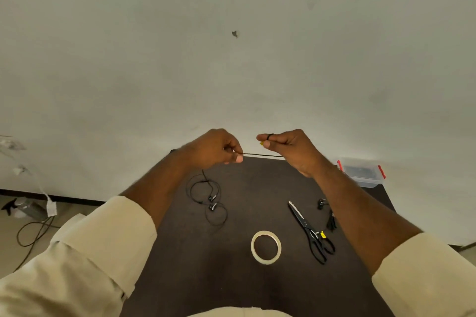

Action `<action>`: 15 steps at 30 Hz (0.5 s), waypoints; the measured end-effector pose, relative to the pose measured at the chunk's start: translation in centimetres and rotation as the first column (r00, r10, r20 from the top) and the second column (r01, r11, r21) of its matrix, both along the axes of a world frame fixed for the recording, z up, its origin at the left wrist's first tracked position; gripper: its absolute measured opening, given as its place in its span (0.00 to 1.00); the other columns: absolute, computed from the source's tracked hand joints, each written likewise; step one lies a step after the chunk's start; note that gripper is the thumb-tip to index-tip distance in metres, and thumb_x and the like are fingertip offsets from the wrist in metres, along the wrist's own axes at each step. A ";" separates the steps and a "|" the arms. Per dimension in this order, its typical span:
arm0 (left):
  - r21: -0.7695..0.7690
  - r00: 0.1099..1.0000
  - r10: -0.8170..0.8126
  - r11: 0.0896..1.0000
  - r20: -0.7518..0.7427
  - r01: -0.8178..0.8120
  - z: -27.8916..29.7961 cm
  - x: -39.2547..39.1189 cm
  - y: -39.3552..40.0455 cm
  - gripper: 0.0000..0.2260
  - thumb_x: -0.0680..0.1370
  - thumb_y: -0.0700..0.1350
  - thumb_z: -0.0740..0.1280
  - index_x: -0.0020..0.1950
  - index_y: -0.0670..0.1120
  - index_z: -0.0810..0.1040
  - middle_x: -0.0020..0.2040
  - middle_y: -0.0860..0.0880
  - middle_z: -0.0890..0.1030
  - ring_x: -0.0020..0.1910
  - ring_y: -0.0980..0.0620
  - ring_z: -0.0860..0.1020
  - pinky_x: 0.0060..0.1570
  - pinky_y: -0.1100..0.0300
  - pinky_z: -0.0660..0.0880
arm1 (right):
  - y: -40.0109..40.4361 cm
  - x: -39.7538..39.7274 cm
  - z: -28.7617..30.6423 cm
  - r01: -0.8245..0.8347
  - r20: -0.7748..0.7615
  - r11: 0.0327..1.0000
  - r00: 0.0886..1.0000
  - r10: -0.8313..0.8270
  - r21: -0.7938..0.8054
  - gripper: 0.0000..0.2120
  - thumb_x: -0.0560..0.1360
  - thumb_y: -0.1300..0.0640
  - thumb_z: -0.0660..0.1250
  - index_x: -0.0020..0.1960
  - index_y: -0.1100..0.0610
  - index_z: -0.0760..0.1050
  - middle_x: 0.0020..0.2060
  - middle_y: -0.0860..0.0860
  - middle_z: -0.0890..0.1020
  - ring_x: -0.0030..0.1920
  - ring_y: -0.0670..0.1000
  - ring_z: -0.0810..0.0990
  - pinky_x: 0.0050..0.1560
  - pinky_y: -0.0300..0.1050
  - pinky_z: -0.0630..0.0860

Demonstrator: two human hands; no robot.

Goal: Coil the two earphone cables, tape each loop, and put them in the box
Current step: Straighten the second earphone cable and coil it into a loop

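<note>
A black earphone cable (260,154) is stretched taut between my two hands above the far edge of the dark table. My left hand (219,148) pinches it between thumb and fingers. My right hand (286,144) grips its end, with a turn of cable looped round the forefinger and a yellow tip showing. The rest of this cable hangs down to loose loops with two earbuds (211,203) on the table. A second black earphone (327,213) lies partly hidden behind my right forearm. A clear plastic box with red clips (362,171) stands at the far right corner.
A roll of pale tape (265,247) lies flat near the table's middle front. Black scissors (310,231) lie to its right, blades pointing away. The dark table (180,252) meets a pale wall. On the floor at left are cables and a bottle (28,210).
</note>
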State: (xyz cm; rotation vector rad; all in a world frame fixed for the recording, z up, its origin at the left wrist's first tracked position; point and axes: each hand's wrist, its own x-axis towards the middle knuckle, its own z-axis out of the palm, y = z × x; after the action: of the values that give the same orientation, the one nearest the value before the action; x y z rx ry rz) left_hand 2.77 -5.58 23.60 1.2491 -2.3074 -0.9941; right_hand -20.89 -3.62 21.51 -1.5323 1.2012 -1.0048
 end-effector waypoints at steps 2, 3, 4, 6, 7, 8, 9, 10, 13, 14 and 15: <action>-0.085 0.999 -0.031 0.996 0.022 0.033 1.6 -0.4 -0.2 0.05 0.74 0.47 0.73 0.47 0.48 0.85 0.38 0.53 0.83 0.36 0.59 0.79 0.38 0.70 0.72 | 0.4 0.2 -0.3 -0.036 -0.040 0.999 0.999 0.037 0.016 0.09 0.75 0.62 0.71 0.53 0.53 0.83 0.49 0.40 0.84 0.56 0.41 0.81 0.63 0.39 0.73; -0.122 0.999 -0.038 0.992 0.025 0.041 2.4 -0.7 -0.3 0.05 0.74 0.46 0.73 0.47 0.47 0.85 0.40 0.52 0.84 0.39 0.60 0.78 0.39 0.71 0.72 | 0.6 0.4 -0.4 -0.049 -0.051 0.999 0.997 0.050 0.022 0.09 0.75 0.62 0.71 0.53 0.53 0.83 0.50 0.40 0.84 0.56 0.42 0.81 0.61 0.39 0.75; -0.153 0.999 -0.043 0.987 0.020 0.045 3.1 -1.1 -0.3 0.05 0.74 0.45 0.73 0.47 0.47 0.85 0.40 0.53 0.84 0.39 0.61 0.78 0.39 0.72 0.71 | 0.9 0.5 -0.4 -0.061 -0.051 0.998 0.997 0.063 0.030 0.08 0.75 0.61 0.71 0.53 0.53 0.84 0.51 0.41 0.85 0.55 0.43 0.82 0.57 0.40 0.76; -0.200 0.998 -0.061 0.978 -0.002 0.059 4.3 -1.7 -0.5 0.04 0.73 0.44 0.73 0.46 0.46 0.85 0.41 0.54 0.83 0.40 0.63 0.78 0.40 0.72 0.72 | 1.4 0.9 0.0 -0.088 -0.030 0.993 0.995 0.090 0.073 0.07 0.74 0.56 0.72 0.51 0.48 0.84 0.53 0.42 0.84 0.55 0.50 0.83 0.50 0.44 0.75; -0.220 0.997 -0.070 0.973 -0.011 0.066 4.8 -1.9 -0.7 0.04 0.73 0.43 0.73 0.46 0.45 0.85 0.42 0.55 0.83 0.42 0.62 0.79 0.43 0.70 0.74 | 1.7 1.0 0.4 -0.103 -0.015 0.989 0.994 0.105 0.110 0.07 0.72 0.52 0.73 0.50 0.46 0.85 0.54 0.41 0.84 0.55 0.52 0.83 0.51 0.48 0.76; -0.235 0.997 -0.075 0.970 -0.018 0.068 5.2 -2.0 -0.8 0.04 0.73 0.43 0.73 0.46 0.45 0.85 0.42 0.55 0.83 0.43 0.61 0.79 0.45 0.68 0.75 | 2.0 1.2 0.8 -0.125 0.002 0.981 0.992 0.126 0.150 0.09 0.69 0.48 0.73 0.49 0.45 0.85 0.55 0.40 0.83 0.55 0.51 0.83 0.54 0.52 0.77; -0.238 0.996 -0.078 0.969 -0.033 0.068 5.5 -2.1 -0.9 0.04 0.73 0.43 0.73 0.46 0.45 0.85 0.42 0.56 0.83 0.44 0.61 0.80 0.46 0.68 0.75 | 2.2 1.3 1.2 -0.151 0.025 0.971 0.989 0.149 0.184 0.11 0.67 0.46 0.73 0.49 0.45 0.85 0.56 0.40 0.83 0.56 0.50 0.83 0.56 0.55 0.77; -0.227 0.995 -0.079 0.972 -0.061 0.063 5.7 -2.3 -1.0 0.03 0.73 0.42 0.73 0.46 0.46 0.85 0.42 0.58 0.83 0.44 0.62 0.80 0.46 0.70 0.75 | 2.3 1.4 1.6 -0.178 0.049 0.962 0.984 0.171 0.209 0.13 0.67 0.46 0.73 0.50 0.46 0.85 0.57 0.41 0.83 0.56 0.50 0.83 0.57 0.57 0.76; -0.166 0.982 -0.064 0.986 -0.177 0.034 5.8 -2.7 -1.1 0.03 0.73 0.41 0.73 0.44 0.49 0.85 0.40 0.58 0.84 0.41 0.63 0.80 0.41 0.73 0.74 | 2.5 1.6 2.5 -0.268 0.158 0.929 0.959 0.233 0.256 0.13 0.68 0.50 0.73 0.52 0.50 0.85 0.57 0.50 0.83 0.57 0.54 0.82 0.56 0.62 0.77; -0.148 0.973 -0.062 0.989 -0.221 0.030 5.7 -2.8 -1.1 0.03 0.73 0.41 0.73 0.43 0.49 0.85 0.40 0.56 0.84 0.38 0.63 0.80 0.38 0.71 0.74 | 2.6 1.6 2.8 -0.304 0.211 0.914 0.944 0.252 0.270 0.13 0.69 0.52 0.73 0.53 0.51 0.84 0.57 0.53 0.83 0.57 0.56 0.82 0.55 0.64 0.78; -0.127 0.960 -0.061 0.991 -0.273 0.027 5.6 -2.8 -1.0 0.03 0.73 0.40 0.73 0.43 0.48 0.85 0.40 0.53 0.85 0.36 0.61 0.79 0.35 0.69 0.74 | 2.7 1.6 3.1 -0.346 0.270 0.895 0.924 0.272 0.283 0.13 0.70 0.54 0.72 0.54 0.52 0.84 0.57 0.56 0.83 0.58 0.58 0.82 0.54 0.65 0.78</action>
State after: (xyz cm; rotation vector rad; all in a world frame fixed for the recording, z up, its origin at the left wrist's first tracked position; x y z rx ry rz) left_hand -0.04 -6.59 29.21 0.9476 -2.1500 -0.9581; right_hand -19.29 -0.92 24.59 -1.2598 0.8754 -0.7015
